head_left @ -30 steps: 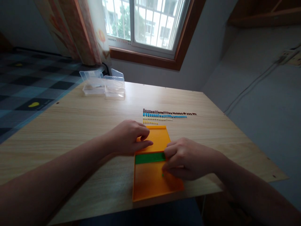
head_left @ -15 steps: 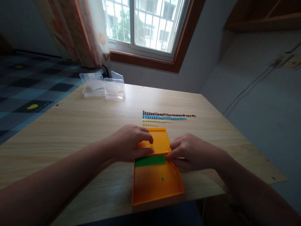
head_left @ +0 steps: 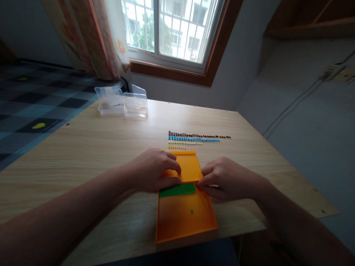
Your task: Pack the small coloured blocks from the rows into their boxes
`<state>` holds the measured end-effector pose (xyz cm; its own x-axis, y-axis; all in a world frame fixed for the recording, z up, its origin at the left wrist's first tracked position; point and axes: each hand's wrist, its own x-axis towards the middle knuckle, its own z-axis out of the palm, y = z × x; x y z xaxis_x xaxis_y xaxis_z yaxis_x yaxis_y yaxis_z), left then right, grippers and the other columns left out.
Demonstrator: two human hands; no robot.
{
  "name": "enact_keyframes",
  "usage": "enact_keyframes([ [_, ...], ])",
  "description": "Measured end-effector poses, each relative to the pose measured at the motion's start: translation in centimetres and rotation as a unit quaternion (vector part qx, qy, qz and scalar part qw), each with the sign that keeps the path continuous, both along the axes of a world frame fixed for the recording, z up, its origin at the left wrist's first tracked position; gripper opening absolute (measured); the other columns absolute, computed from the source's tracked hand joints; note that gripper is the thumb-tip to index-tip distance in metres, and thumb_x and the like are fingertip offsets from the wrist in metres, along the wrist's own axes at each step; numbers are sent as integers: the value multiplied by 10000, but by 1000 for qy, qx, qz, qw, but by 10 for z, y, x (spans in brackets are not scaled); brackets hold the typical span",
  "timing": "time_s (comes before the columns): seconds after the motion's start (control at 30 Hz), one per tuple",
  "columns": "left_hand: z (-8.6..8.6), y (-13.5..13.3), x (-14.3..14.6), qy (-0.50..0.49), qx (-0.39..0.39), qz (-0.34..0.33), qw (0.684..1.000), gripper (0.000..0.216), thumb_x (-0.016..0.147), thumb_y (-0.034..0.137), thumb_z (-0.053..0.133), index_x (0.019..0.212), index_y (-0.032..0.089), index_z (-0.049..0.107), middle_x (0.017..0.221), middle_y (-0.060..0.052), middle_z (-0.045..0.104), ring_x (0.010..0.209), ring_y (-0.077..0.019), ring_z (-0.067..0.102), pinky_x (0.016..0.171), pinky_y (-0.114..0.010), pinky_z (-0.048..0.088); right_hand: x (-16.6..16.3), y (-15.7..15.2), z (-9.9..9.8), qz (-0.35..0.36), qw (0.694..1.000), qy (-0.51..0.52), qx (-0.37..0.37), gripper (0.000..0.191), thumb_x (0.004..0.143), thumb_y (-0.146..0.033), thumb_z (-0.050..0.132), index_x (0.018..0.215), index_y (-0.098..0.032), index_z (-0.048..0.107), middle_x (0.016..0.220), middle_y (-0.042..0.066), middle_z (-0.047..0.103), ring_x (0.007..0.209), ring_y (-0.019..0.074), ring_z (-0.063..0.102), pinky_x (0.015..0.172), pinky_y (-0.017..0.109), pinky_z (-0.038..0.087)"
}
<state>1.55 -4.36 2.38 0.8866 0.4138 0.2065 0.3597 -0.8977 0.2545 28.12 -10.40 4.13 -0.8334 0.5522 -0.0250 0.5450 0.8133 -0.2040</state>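
Note:
Two joined orange halves, like an open shallow box, lie on the table: a far tray and a near tray. My left hand lies over the far tray's left side, its fingers curled and thumb along the rim between the halves. A flat green strip sits at the far end of the near tray, and a tiny green piece lies on its floor. My right hand is pinched at the right corner where the halves meet; what its fingertips hold is too small to make out.
Beyond the trays, rows of tiny brown pieces, blue pieces, pale pieces and yellow pieces are lined up. Clear plastic boxes with raised lids stand at the back left of the wooden table.

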Motion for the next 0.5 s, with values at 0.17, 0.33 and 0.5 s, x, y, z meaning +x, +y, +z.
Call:
enact_keyframes([
  [0.17,1,0,0,4,-8,4,1000,177,899,396,660,924,270,781,815,2,717,610,-129,608,585,-252,402,-3,-3,-1,2,999,-10,33,236,946,-226,521,819,-205,719,691,-5,600,644,128,466,607,292,293],
  [0.33,0,0,-1,-3,-6,0,1000,176,896,393,663,915,265,782,808,-1,716,604,-126,602,577,-250,397,-4,-5,-2,7,999,-18,35,224,939,-215,521,821,-203,711,706,-6,612,661,131,480,623,296,305],
  [0.5,-2,1,-1,4,-8,3,1000,178,904,395,655,922,270,780,814,-1,717,613,-130,605,585,-251,398,-3,-4,-4,11,999,-16,37,245,942,-210,522,771,-194,697,681,-8,593,641,126,470,610,293,302],
])
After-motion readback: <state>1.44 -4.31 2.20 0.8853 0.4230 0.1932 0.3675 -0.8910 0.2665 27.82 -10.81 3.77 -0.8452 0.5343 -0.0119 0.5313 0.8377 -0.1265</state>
